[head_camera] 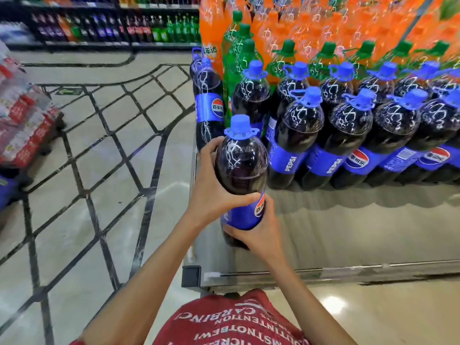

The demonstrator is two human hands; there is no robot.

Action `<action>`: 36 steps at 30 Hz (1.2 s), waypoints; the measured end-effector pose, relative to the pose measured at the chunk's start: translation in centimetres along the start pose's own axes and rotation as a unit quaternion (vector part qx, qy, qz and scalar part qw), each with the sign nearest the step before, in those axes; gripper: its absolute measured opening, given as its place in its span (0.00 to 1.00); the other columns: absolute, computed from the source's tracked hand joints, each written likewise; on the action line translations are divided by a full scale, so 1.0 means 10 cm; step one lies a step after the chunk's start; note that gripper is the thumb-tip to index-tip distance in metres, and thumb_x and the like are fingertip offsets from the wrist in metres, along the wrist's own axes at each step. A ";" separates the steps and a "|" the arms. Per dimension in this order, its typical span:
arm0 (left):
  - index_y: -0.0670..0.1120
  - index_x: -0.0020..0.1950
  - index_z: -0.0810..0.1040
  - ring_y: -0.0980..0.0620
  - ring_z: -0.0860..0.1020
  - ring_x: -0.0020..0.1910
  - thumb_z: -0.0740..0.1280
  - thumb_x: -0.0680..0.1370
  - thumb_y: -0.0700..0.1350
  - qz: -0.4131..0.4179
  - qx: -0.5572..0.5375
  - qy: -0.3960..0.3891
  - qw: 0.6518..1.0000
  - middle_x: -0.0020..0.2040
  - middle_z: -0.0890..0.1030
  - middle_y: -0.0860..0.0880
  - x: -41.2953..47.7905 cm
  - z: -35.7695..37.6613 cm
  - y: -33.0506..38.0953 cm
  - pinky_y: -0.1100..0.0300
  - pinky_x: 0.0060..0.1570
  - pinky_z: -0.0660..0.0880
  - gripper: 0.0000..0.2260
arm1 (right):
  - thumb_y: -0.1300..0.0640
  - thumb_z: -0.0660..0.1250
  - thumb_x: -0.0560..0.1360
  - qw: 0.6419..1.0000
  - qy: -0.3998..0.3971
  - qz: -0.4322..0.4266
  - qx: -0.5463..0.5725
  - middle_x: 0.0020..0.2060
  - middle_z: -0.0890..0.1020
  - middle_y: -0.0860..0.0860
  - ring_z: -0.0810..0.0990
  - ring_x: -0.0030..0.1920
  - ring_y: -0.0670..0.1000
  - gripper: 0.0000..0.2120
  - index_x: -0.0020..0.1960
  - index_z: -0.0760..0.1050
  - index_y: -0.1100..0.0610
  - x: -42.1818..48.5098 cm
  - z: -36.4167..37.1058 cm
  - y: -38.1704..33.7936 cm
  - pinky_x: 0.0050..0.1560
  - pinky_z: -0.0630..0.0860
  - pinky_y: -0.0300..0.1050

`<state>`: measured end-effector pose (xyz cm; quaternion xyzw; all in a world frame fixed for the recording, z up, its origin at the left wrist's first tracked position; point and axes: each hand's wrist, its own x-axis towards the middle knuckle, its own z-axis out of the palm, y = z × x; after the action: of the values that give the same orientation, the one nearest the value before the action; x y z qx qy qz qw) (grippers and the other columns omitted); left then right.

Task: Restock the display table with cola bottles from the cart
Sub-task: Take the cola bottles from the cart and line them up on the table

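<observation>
Head view: left hand [211, 188] and right hand [261, 235] fingers clamp the dark blue-capped plastic cola bottle [240, 165]; set it upright on the reflective metal bench [348, 232], right of the fingers.

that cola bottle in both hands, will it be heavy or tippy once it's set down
Probably heavy: the cola bottle looks full of dark liquid, and the left hand and right hand both grip it. It is tall and narrow, so likely tippy if nudged high up. Its smooth plastic may be slippery.

Bright, even store lighting from overhead. Glare spots shine on the glossy floor [331, 303] and the cola bottles [301, 125]. Wide-angle distortion bends the edges; the far shelves [99, 23] are blurred.
</observation>
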<state>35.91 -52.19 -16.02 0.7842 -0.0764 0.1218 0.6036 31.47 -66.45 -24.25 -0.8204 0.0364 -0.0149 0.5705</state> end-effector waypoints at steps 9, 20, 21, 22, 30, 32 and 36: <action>0.53 0.72 0.60 0.57 0.75 0.66 0.86 0.57 0.37 0.017 -0.010 -0.067 0.998 0.66 0.73 0.55 0.34 -0.01 -0.27 0.62 0.66 0.71 0.51 | 0.52 0.87 0.57 0.999 0.040 0.025 0.014 0.51 0.77 0.25 0.78 0.50 0.31 0.39 0.56 0.65 0.35 0.33 0.22 0.10 0.43 0.72 0.26; 0.54 0.73 0.57 0.54 0.73 0.70 0.86 0.58 0.43 0.050 0.031 -0.113 0.992 0.70 0.71 0.50 0.62 0.03 -0.38 0.53 0.70 0.71 0.53 | 0.54 0.88 0.57 0.996 0.083 0.001 0.026 0.57 0.79 0.37 0.79 0.59 0.41 0.41 0.61 0.67 0.42 0.73 0.34 0.26 0.58 0.76 0.39; 0.54 0.74 0.57 0.53 0.73 0.71 0.86 0.58 0.43 0.056 0.031 -0.116 0.991 0.71 0.71 0.49 0.63 0.04 -0.40 0.50 0.70 0.71 0.53 | 0.50 0.88 0.56 0.996 0.089 -0.001 0.024 0.59 0.78 0.42 0.78 0.62 0.45 0.43 0.64 0.68 0.44 0.74 0.36 0.29 0.62 0.76 0.45; 0.53 0.74 0.56 0.52 0.72 0.71 0.86 0.58 0.43 0.062 0.033 -0.119 0.990 0.71 0.70 0.48 0.64 0.04 -0.42 0.48 0.70 0.71 0.54 | 0.47 0.87 0.55 0.995 0.094 -0.003 0.026 0.62 0.76 0.46 0.76 0.65 0.48 0.46 0.67 0.67 0.44 0.74 0.37 0.32 0.65 0.75 0.50; 0.47 0.77 0.51 0.57 0.63 0.77 0.85 0.63 0.43 0.085 0.048 -0.189 0.977 0.76 0.61 0.54 0.64 -0.06 -0.49 0.59 0.75 0.63 0.54 | 0.38 0.86 0.53 0.995 0.098 0.005 0.031 0.64 0.74 0.49 0.75 0.67 0.52 0.54 0.72 0.65 0.49 0.74 0.40 0.41 0.66 0.75 0.58; 0.47 0.78 0.51 0.53 0.63 0.77 0.84 0.64 0.41 0.082 0.040 -0.207 0.974 0.77 0.61 0.46 0.67 -0.08 -0.49 0.50 0.76 0.65 0.54 | 0.40 0.86 0.54 0.995 0.096 0.004 0.022 0.64 0.73 0.50 0.74 0.68 0.51 0.55 0.73 0.64 0.51 0.74 0.38 0.44 0.67 0.75 0.57; 0.43 0.79 0.52 0.54 0.67 0.75 0.84 0.65 0.38 0.072 0.033 -0.219 0.972 0.76 0.64 0.45 0.70 -0.14 -0.49 0.50 0.71 0.71 0.53 | 0.45 0.85 0.57 0.997 0.072 -0.005 -0.004 0.66 0.70 0.50 0.72 0.69 0.51 0.54 0.76 0.62 0.56 0.72 0.33 0.54 0.66 0.75 0.58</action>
<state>43.75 -49.38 -18.24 0.8038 -0.2591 -0.0076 0.5354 38.59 -65.79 -30.55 -0.8194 0.0738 -0.0767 0.5633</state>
